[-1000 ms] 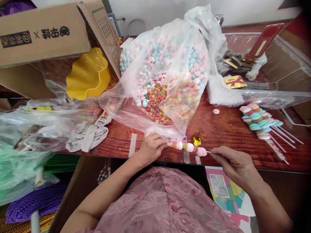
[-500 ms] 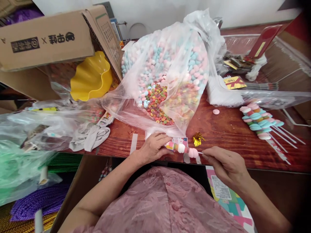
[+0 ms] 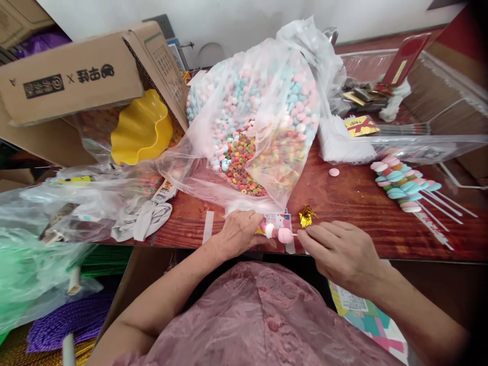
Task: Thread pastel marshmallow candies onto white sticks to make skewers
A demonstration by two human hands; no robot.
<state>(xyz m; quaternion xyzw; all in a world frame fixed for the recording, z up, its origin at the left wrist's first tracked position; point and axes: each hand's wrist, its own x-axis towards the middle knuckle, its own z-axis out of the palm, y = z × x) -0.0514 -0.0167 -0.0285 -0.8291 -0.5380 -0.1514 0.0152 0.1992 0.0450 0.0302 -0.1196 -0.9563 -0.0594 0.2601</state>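
At the front edge of the table, a candy skewer (image 3: 285,235) with pink and white marshmallows and ring gummies lies across between my hands. My left hand (image 3: 242,231) is closed around its candy end, which the fingers partly hide. In my right hand (image 3: 341,251) the bare white stick is pinched just past the last pink marshmallow. A small printed sheet or wrapper (image 3: 282,219) lies right behind the skewer; whether my left hand also grips it is unclear. Near my right fingertips sits a gold foil tie (image 3: 306,216).
A large clear bag (image 3: 251,96) of marshmallows and gummy rings lies behind my hands. Finished-looking candy skewers (image 3: 406,183) are piled at right, near a loose pink marshmallow (image 3: 334,172) and a clear plastic bin (image 3: 419,145). At left stand a cardboard box (image 3: 70,76) and a yellow wavy bowl (image 3: 141,129).
My right hand has moved left with the stick, closer to my left hand. More of the skewer's candy end is now hidden at my left hand. The view has shifted slightly.
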